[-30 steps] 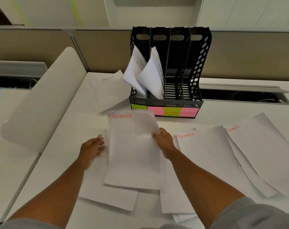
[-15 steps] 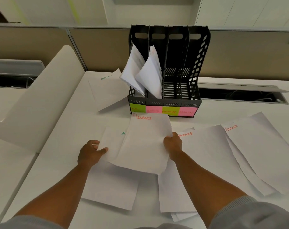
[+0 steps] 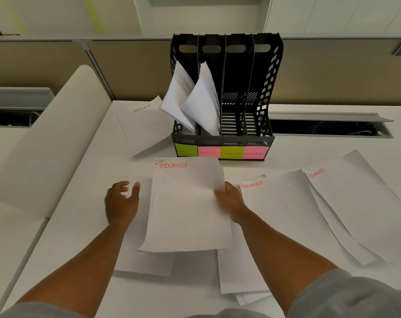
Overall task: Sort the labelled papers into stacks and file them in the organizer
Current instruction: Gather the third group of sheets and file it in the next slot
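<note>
Since a moment ago, the FINANCE sheet (image 3: 188, 203) has swung back from its tilt and now sits squarer in front of the organizer (image 3: 224, 99), while my left hand (image 3: 121, 203) has let go of the sheet beneath. My right hand (image 3: 229, 200) pinches the FINANCE sheet's right edge, thumb on top; my left hand hovers just beside its left edge, fingers loosely curled and holding nothing. To do this well, I judge I should lay it on the other FINANCE sheets (image 3: 275, 214) to the organizer's front right, square the edges, then lift the stack with both hands. Of the organizer's four slots, the two left ones, tagged HR and SPORTS, hold leaning papers (image 3: 195, 104); the FINANCE slot (image 3: 232, 125) and the ADMIN slot at the right look empty. An ADMIN sheet (image 3: 144, 125) lies just left of the organizer.
</note>
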Tool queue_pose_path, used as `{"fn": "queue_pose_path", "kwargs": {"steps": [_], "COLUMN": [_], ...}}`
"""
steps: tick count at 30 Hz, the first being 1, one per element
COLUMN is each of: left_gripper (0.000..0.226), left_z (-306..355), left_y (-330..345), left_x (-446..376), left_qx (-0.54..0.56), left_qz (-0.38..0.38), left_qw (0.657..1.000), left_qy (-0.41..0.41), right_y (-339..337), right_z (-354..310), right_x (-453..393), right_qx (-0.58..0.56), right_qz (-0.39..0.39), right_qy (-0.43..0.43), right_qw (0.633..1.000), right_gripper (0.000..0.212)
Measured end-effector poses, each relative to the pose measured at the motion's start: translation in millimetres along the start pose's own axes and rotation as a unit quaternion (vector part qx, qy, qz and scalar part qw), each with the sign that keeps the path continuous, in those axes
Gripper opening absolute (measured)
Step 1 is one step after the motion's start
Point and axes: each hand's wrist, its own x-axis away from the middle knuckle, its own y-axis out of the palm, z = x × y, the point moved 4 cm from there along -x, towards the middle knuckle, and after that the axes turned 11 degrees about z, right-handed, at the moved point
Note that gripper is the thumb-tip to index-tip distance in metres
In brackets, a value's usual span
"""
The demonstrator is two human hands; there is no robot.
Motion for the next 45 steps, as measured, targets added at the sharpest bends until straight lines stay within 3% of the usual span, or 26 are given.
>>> {"fn": "queue_pose_path", "kwargs": {"steps": [4,7,11,15,21,25,32,38,45], "left_gripper": [0.057,0.042,0.041,0.039,0.045,0.042,0.039,0.037,0.037], "left_z": [30.1,32.6,20.8,8.2,-8.3,-8.2,-6.7,-5.0,-7.1], "left_y": [28.0,39.6,42.6,36.2,28.8,27.2,19.2,16.2,13.3], "left_x": [14.4,22.9,27.7,32.2,42.9,53.7,66.4,77.8,83.1], "left_qx": [0.108,0.148,0.124,0.111,0.08,0.079,0.066,0.088,0.132], "left_qz": [-0.218,-0.264,-0.245,-0.222,-0.203,-0.191,-0.176,-0.186,-0.184], "left_qw": [0.967,0.948,0.953,0.958,0.964,0.965,0.968,0.962,0.952], "left_qy": [-0.072,-0.098,-0.127,-0.142,-0.154,-0.161,-0.164,-0.178,-0.207], "right_y": [6.6,4.6,-3.9,-22.2,-47.0,-49.3,-58.0,-67.5,-57.3], "right_z": [-3.1,-3.2,-0.4,4.7,13.0,26.8,44.2,43.3,5.7], "right_x": [2.4,0.9,-2.1,-6.0,5.4,10.3,21.2,22.8,38.6], "right_qx": [0.008,0.009,-0.012,0.082,0.325,0.43,0.422,0.429,0.283], "right_qz": [-0.021,-0.026,-0.011,0.102,0.263,0.243,0.223,0.228,0.192], "right_qy": [-0.004,-0.002,0.011,-0.034,-0.121,-0.107,-0.033,-0.072,-0.11], "right_qw": [1.0,1.0,1.0,0.991,0.9,0.863,0.878,0.871,0.933], "right_gripper": [0.024,0.025,0.02,0.021,0.045,0.062,0.044,0.024,0.019]}}
